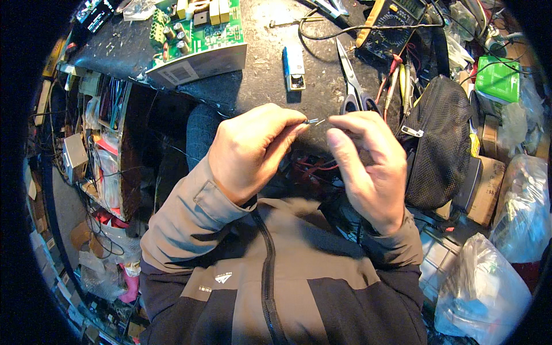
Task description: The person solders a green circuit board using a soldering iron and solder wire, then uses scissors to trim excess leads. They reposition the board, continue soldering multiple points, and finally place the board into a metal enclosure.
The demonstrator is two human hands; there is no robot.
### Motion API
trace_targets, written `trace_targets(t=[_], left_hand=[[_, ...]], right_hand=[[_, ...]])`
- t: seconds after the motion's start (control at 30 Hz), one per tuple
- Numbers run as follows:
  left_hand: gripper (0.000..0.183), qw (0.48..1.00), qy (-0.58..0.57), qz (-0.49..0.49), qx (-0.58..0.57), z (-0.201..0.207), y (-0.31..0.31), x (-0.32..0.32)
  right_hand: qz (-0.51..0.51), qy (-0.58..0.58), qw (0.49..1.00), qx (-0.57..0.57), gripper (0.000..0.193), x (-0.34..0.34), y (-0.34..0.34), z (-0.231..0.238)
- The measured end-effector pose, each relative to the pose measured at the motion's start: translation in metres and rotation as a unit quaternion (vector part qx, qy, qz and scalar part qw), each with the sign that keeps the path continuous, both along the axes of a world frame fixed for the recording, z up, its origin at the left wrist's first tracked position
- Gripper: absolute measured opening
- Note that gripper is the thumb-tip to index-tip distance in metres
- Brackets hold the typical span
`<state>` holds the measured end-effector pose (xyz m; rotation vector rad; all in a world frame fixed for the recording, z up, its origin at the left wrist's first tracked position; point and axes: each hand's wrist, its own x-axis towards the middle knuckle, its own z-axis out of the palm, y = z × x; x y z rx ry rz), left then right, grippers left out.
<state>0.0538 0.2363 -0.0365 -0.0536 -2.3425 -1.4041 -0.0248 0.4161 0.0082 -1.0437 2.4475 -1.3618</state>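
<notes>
Between the thumb and forefinger of my left hand (244,150) is a tiny dark blue part with thin metal leads (313,121), too small to name exactly. Its leads point toward my right hand (371,164), whose thumb and fingers are apart beside the lead ends, holding nothing that I can see. Both hands hover at the near edge of the dark bench. Just beyond them stands a small blue and white box (294,69). Scissors with grey handles (352,80) lie past my right fingers.
A green circuit board with a metal plate (198,60) sits at the back left. At the back right lie a yellow and black multimeter (394,26), test probes (394,77) and a black mesh pouch (440,144). Clear plastic bags (483,293) crowd the right, a cluttered shelf (109,144) the left.
</notes>
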Motion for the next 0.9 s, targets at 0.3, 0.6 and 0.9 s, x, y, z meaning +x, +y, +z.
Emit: trace_targets(t=[0.3,0.6,0.9], left_hand=[[0.013,0.997,0.065,-0.014,-0.036,0.004,-0.002,0.017],[0.011,0.866,-0.187,-0.122,0.448,0.005,-0.005,0.036],[0.012,0.85,-0.197,-0.145,0.467,0.007,-0.01,0.042]], right_hand=[[0.032,-0.155,0.987,-0.012,0.007,0.012,-0.013,0.0],[0.075,-0.255,0.963,-0.047,0.004,0.019,-0.01,0.005],[0.078,-0.338,0.936,-0.056,0.006,0.023,-0.012,0.005]])
